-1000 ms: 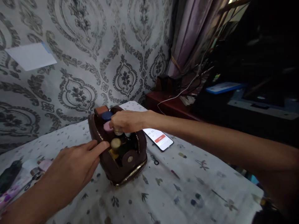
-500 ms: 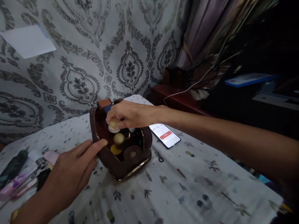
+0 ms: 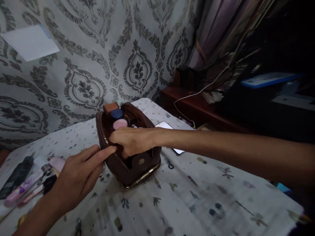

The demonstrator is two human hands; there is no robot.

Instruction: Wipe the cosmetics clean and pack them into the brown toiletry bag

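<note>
A dark brown leather bag with gold zips stands unzipped on the patterned cloth. My left hand grips its left edge, the thumb over the rim and the other fingers against the outside. My right hand reaches down into the bag's opening. Its fingers are bent and mostly hidden inside, so whatever they may hold does not show. Just behind that hand, within the bag, are a round pink lid and a round dark blue lid.
A lit phone lies right of the bag, partly covered by my right forearm. Bottles and tubes, among them a dark green bottle, lie at the left. A white cable runs over a red-brown surface at the back right.
My right hand has moved lower and nearer inside the bag. The round, yellowish-topped container it held is out of sight, and the pink lid now shows. My left hand stays at the rim.
</note>
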